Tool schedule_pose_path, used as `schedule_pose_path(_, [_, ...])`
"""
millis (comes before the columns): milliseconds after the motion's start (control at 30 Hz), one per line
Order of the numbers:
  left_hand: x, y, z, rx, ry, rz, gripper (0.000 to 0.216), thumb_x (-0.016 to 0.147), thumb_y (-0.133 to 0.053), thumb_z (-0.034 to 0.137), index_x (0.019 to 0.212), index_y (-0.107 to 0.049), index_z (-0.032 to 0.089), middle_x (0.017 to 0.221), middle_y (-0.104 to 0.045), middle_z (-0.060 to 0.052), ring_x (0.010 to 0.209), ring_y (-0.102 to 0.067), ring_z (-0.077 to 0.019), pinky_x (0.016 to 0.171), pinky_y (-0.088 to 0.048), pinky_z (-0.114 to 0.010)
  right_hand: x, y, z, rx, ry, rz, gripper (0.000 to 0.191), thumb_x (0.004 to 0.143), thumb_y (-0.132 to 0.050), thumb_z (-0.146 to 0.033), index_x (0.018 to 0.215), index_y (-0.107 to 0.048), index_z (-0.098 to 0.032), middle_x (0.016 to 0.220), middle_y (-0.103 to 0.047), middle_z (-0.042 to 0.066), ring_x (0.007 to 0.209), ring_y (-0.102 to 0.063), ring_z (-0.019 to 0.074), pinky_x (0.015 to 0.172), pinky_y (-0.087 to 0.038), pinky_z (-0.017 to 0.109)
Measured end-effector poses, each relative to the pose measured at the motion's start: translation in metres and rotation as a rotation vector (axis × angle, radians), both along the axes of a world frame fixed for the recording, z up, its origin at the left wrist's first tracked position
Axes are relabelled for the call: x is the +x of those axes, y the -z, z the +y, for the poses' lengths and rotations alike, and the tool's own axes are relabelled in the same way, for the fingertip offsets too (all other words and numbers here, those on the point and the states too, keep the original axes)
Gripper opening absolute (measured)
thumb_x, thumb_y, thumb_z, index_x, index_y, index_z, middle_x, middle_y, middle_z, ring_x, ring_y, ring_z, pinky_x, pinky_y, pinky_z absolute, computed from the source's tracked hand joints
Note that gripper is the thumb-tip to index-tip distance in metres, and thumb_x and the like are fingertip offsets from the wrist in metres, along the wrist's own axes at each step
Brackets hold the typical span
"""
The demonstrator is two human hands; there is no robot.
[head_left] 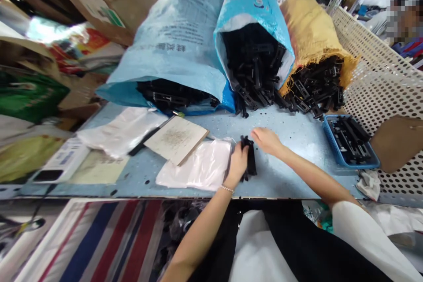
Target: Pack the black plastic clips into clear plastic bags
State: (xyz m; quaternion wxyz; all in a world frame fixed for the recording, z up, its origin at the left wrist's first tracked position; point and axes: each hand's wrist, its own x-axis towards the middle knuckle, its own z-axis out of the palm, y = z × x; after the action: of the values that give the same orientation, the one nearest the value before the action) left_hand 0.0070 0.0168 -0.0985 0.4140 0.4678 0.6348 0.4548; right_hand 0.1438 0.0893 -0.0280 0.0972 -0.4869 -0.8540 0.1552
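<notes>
A small stack of black plastic parts (251, 158) lies on the light blue table (297, 136), just in front of me. My left hand (238, 163) is closed round the stack's left side. My right hand (266, 140) rests at the stack's far end, fingers curled against the top of it. A clear plastic bag (201, 167) lies flat directly left of the stack, touching my left hand.
Three open sacks full of black plastic parts lean at the back: light blue (172, 48), blue-and-white (251, 31), yellow (313, 35). A blue tray (350, 141) with more parts sits right, beside a white perforated panel (380, 79). A cardboard piece (176, 139) and another plastic bag (122, 130) lie left.
</notes>
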Motion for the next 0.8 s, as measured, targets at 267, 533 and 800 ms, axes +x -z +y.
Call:
schedule_pose_path(267, [0.021, 0.022, -0.006, 0.129, 0.083, 0.12, 0.048, 0.094, -0.048, 0.029, 0.139, -0.048, 0.015, 0.145, -0.048, -0.019, 0.141, -0.039, -0.0312, 0.118, -0.029, -0.056, -0.046, -0.015, 0.139, -0.151, 0.395, 0.384, 0.044, 0.09, -0.058, -0.019, 0.131, -0.05, -0.005, 0.138, -0.053, 0.027, 0.133, -0.042, 0.0348, 0.108, -0.034, 0.046])
schedule_pose_path(533, [-0.013, -0.036, 0.038, 0.127, -0.009, -0.474, 0.064, 0.092, -0.047, 0.063, 0.14, -0.045, 0.021, 0.136, -0.06, -0.014, 0.123, -0.059, -0.0256, 0.102, -0.05, -0.043, -0.005, 0.012, 0.039, -0.649, 0.203, 0.781, 0.048, 0.101, -0.025, -0.047, 0.097, -0.062, -0.016, 0.076, -0.069, 0.007, 0.064, -0.064, 0.019, 0.063, -0.053, 0.032])
schedule_pose_path(800, [0.008, -0.079, 0.0, 0.083, 0.141, -0.526, 0.063, 0.089, -0.054, 0.063, 0.133, -0.052, 0.018, 0.102, -0.071, -0.008, 0.086, -0.069, -0.0212, 0.072, -0.056, -0.031, 0.03, -0.024, -0.01, 0.092, 0.0, 0.605, 0.06, 0.089, -0.038, -0.077, 0.091, -0.061, -0.023, 0.097, -0.062, 0.011, 0.096, -0.054, 0.0275, 0.092, -0.043, 0.047])
